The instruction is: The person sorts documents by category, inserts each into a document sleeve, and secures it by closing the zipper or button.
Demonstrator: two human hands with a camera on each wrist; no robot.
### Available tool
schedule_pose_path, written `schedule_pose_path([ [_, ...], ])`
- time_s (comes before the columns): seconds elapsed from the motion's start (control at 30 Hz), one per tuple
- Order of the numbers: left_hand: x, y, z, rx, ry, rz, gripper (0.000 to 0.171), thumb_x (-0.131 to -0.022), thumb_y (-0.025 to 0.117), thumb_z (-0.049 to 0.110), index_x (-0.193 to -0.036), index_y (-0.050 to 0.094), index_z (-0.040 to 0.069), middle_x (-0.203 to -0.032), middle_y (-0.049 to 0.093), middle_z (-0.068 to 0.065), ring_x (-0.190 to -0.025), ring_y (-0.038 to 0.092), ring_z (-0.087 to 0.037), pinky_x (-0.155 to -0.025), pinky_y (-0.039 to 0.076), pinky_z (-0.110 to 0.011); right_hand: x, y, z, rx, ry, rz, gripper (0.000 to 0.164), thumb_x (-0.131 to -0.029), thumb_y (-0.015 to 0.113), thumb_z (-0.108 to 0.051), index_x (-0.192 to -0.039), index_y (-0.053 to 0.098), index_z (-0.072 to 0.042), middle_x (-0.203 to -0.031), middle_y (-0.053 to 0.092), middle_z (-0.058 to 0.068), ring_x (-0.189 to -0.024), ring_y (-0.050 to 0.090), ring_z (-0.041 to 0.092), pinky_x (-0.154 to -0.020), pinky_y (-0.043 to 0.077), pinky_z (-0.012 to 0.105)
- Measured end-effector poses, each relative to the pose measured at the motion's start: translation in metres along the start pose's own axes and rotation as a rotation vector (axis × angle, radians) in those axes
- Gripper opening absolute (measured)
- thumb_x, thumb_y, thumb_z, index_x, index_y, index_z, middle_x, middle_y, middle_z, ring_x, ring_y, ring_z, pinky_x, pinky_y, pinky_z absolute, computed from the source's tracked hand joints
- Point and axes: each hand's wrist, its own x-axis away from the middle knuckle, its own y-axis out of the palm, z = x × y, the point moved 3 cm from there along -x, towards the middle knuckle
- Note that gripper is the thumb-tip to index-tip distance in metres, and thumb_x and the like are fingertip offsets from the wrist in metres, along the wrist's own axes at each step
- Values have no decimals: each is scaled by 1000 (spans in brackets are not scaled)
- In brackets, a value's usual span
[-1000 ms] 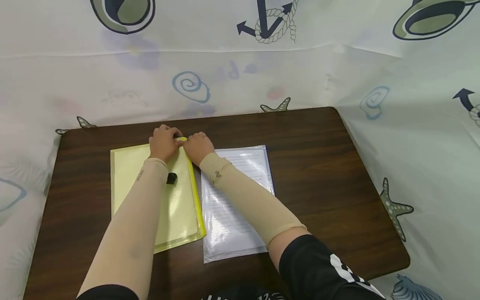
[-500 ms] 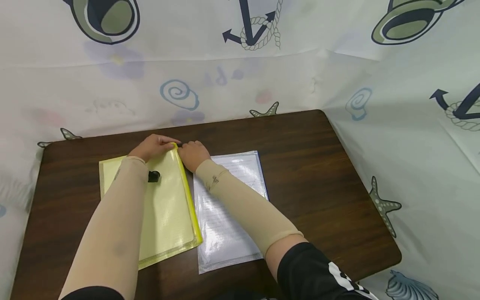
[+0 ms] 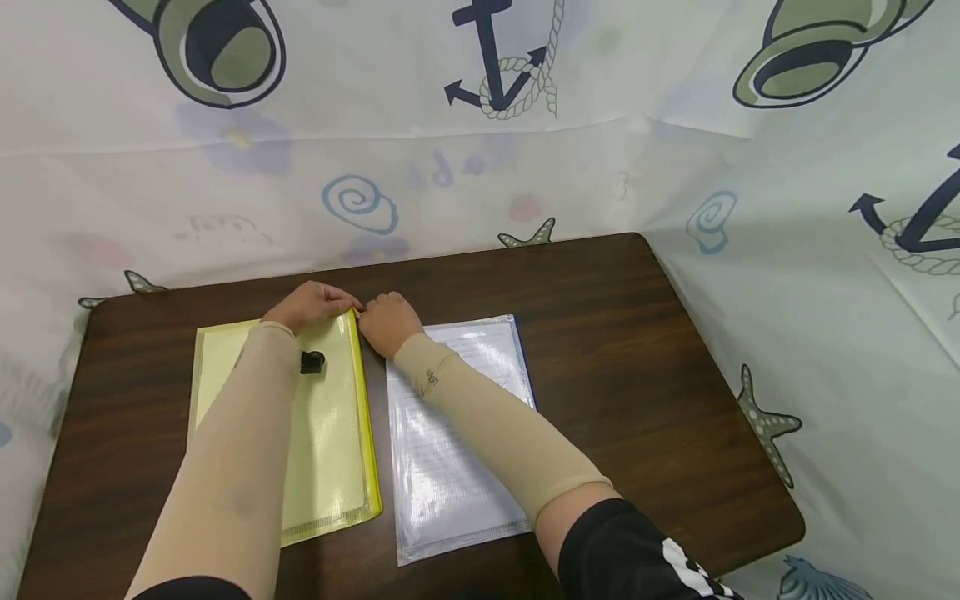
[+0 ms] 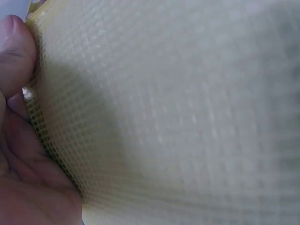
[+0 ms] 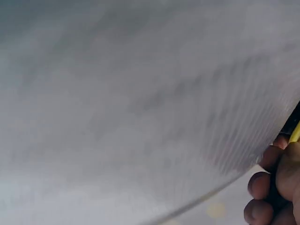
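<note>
A yellow mesh zip pouch (image 3: 330, 433) lies at the left of the table, its bright yellow zipper edge (image 3: 365, 417) along the right side. My left hand (image 3: 311, 305) pinches the pouch's far right corner. In the left wrist view its thumb (image 4: 18, 56) lies over the mesh, with fingers beneath. Just right of that corner, my right hand (image 3: 390, 325) has curled fingers and pinches the zipper end; the slider itself is hidden. In the right wrist view, the curled fingers (image 5: 258, 186) stand beside a bit of yellow (image 5: 295, 133).
A clear mesh pouch (image 3: 457, 450) with a blue edge and printed paper inside lies under my right forearm. Both pouches rest on a dark wooden table (image 3: 637, 417). A white patterned cloth (image 3: 600, 175) hangs behind and at the right. A small black device (image 3: 312, 362) sits at my left wrist.
The left hand has shifted from the top of the zipper edge to the corner's left side. The yellow pouch has turned slightly, its zipper edge now straighter. The camera view has shifted.
</note>
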Motion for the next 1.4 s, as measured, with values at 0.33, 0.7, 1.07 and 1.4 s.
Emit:
schedule_pose_path([
  [0.33, -4, 3, -6, 58, -37, 13, 35, -107, 55, 28, -123, 73, 3, -132, 65, -20, -125, 53, -36, -101, 41, -44, 12, -11, -17, 138, -82, -47, 29, -110, 47, -25, -127, 70, -25, -115, 68, -8, -101, 61, 12, -90, 45, 29],
  [0.7, -4, 2, -6, 21, -26, 27, 34, -107, 55, 26, -125, 71, 2, -138, 60, -25, -136, 45, -43, -114, 32, -58, 17, -12, -9, -154, 29, 104, 35, -110, 46, -26, -142, 59, -21, -118, 70, -5, -97, 67, 15, -73, 59, 31],
  [1.07, -2, 4, -3, 39, -37, 31, 36, -107, 53, 29, -122, 73, 4, -121, 72, -13, -128, 52, -37, -105, 39, -50, 30, -8, -16, -211, -75, -1, 22, -108, 53, -24, -123, 68, -25, -109, 70, -6, -97, 67, 13, -76, 59, 31],
  [1.4, -4, 5, -2, 28, -33, 29, 35, -107, 53, 29, -123, 73, 4, -119, 73, -11, -138, 44, -40, -116, 28, -59, 27, -1, -12, -225, -21, 7, 24, -106, 55, -24, -128, 65, -21, -108, 70, -6, -92, 68, 10, -73, 59, 29],
])
